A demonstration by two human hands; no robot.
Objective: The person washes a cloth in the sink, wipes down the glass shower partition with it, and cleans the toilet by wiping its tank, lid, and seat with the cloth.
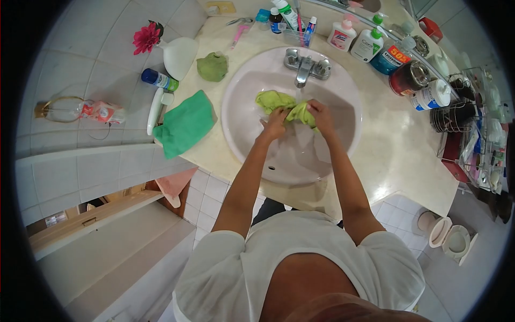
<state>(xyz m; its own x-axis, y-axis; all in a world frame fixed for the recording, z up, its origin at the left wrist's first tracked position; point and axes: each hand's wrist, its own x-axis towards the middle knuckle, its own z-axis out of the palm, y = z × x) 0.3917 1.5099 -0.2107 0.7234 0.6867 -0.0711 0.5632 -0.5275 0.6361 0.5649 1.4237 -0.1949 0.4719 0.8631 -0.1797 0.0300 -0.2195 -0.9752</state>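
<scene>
A yellow-green cloth (274, 100) is bunched up inside the pale pink sink (236, 139), below the chrome faucet (303, 70). My left hand (275, 124) is closed on the cloth's near left part. Gripping its right part is my right hand (321, 114), just under the spout. Water appears to run down the basin beneath the cloth, though it is faint. Left of the sink, a green cloth (185, 123) lies on the counter, and a crumpled olive cloth (213, 66) sits farther back.
Soap bottles (341, 35), a blue mouthwash bottle (390, 56) and a dark jar (409, 78) line the back right. A wire rack (453, 118) stands at the right. A blue spray can (155, 78) and a white vase (179, 59) are at the left. Behind the sink is a toothbrush holder (296, 37).
</scene>
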